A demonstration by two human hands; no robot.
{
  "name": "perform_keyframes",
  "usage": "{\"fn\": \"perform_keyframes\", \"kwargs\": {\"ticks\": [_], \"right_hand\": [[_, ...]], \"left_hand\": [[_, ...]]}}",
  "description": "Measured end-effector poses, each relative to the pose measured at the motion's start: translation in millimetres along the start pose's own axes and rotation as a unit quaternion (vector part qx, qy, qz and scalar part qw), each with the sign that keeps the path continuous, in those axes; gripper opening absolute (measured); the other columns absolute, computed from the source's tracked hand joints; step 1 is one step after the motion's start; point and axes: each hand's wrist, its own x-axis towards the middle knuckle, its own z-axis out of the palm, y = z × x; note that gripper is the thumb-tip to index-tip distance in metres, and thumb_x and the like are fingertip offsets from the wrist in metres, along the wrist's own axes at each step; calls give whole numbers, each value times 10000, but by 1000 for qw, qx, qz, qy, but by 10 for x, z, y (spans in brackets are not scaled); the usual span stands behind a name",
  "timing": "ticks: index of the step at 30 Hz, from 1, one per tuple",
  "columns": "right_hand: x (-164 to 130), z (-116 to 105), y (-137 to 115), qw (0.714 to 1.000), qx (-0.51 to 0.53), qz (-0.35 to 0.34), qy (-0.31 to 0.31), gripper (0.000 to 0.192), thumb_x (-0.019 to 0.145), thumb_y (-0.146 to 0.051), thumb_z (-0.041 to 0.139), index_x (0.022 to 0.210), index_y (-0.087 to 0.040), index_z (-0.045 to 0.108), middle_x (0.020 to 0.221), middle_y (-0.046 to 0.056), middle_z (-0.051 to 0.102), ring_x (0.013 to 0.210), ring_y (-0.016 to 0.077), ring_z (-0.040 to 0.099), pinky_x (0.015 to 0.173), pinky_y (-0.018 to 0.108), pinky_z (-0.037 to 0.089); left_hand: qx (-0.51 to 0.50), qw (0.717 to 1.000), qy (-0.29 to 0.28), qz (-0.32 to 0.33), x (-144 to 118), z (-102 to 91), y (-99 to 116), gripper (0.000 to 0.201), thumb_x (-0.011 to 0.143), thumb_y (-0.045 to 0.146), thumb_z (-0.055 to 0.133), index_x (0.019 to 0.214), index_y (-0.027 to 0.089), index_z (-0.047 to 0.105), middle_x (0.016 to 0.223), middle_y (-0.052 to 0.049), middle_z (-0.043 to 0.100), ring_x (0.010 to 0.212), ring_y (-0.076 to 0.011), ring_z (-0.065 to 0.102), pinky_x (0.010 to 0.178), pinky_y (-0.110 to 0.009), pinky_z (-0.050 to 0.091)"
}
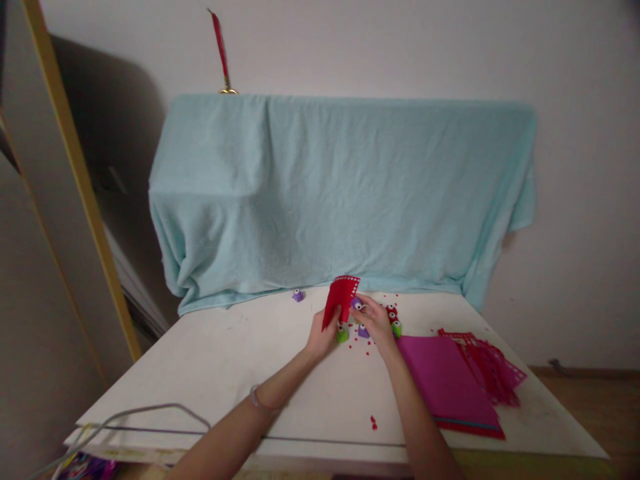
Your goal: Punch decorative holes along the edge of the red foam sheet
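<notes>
My left hand (323, 333) grips a piece of red paper (339, 300) by its lower part, thumb on the face. Small holes run along the paper's top and right edges. In my right hand (376, 320) is a small purple craft punch (355, 303) with a white button, held at the paper's right edge. Beneath the hands lie a green punch (343, 334) and another purple punch (363, 330). To the right of my right hand sit a red punch (392, 312) and a green one (397, 328), partly overlapping in view. Tiny red cut-outs are scattered around them.
A stack of magenta sheets (445, 380) lies on the right of the white table (215, 367), with punched red scraps (493, 370) beside it. A purple punch (298, 295) sits near the light-blue cloth (350, 180) at the back. A grey cable (150, 408) crosses the left front edge.
</notes>
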Motion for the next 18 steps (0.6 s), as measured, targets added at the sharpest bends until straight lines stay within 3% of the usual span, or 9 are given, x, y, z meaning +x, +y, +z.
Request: {"fn": "perform_keyframes", "kwargs": {"ticks": [5,14,18], "right_hand": [[-3,13,4,1000,7,3,-4,534,648,-363,767,1137,-190,642,712,6,659,678,174,613,638,283,486],[-4,33,-1,1000,3,8,-18,529,636,-348,782,1123,-198,638,729,11,658,682,176,624,647,291,499],[0,36,11,1000,6,13,-16,545,628,-358,791,1123,-196,634,771,16,670,693,169,621,664,291,497]], "left_hand": [[-22,1000,1,-21,-2,18,-8,483,887,557,464,631,154,539,465,18,478,466,-110,442,493,-220,360],[16,1000,-19,-1,1,-5,75,445,917,530,406,743,155,570,501,18,489,473,-114,452,495,-215,370],[-1,1000,-14,-16,5,9,46,464,907,547,422,689,157,549,482,21,475,460,-109,435,487,-215,363]]}}
